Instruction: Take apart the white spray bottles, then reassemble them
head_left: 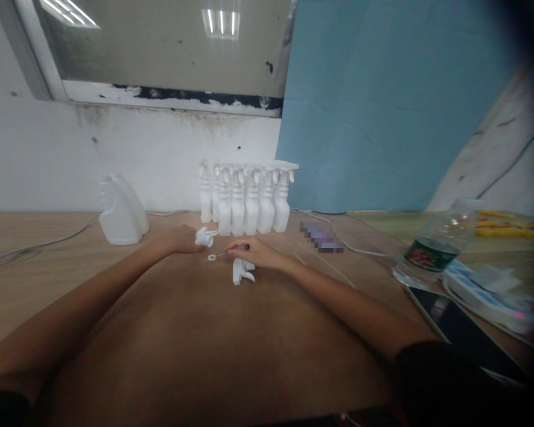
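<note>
My left hand (184,240) is closed around a white spray head part (204,238), just in front of a row of spray bottles. Facing it, my right hand (258,253) grips a thin metal tool (246,247) with a dark end; its exact kind is too small to make out. At the tool's tip, a small white ring (212,258) shows above or on the table; I cannot tell which. Directly below my right hand is a white trigger sprayer head (242,273), separate from any bottle.
Several white spray bottles (251,204) with trigger heads stand by the wall. White bottles without heads (122,213) stand left. To the right are thin white tubes (333,270), a blurred-out purple item (321,237), a plastic water bottle (431,255), a power strip (489,302) and a dark tablet-like device (465,332).
</note>
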{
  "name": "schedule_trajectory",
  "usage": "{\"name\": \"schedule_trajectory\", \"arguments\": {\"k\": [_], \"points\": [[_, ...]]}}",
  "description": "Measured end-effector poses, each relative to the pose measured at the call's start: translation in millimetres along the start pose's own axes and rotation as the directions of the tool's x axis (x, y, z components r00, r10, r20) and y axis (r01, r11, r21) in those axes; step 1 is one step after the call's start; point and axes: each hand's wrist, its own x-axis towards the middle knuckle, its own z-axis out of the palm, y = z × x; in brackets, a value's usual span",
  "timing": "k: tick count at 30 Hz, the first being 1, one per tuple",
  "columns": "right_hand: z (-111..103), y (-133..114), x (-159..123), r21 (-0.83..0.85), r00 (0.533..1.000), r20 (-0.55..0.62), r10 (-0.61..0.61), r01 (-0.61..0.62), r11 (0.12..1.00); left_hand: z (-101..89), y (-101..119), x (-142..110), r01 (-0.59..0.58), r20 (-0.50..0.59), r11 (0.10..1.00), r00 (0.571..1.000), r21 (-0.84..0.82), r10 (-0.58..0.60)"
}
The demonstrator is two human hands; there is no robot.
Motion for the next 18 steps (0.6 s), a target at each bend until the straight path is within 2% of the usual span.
{"name": "schedule_trajectory", "arguments": {"k": [3, 6, 14, 18], "points": [[-10, 3, -4, -0.072, 1.0, 0.029, 0.002, 0.0, 0.997, 3.2, 6, -3, 0.05, 0.15, 0.992, 0.986, 0.114, -0.067], [-31, 4, -14, -0.156, 0.999, -0.01, 0.04, -0.041, 0.987, 8.4, 10, -5, 0.048, 0.21, 0.99, 0.975, 0.136, -0.076], [-89, 14, -53, -0.312, 0.974, -0.175, 0.144, -0.193, 0.93, 21.4, 20, -11, 0.06, 0.215, 0.991, 0.973, 0.117, -0.084], [-109, 15, -72, -0.342, 0.955, -0.229, 0.19, -0.261, 0.903, 31.3, 26, -14, 0.039, 0.167, 0.999, 0.985, -0.009, -0.037]]}}
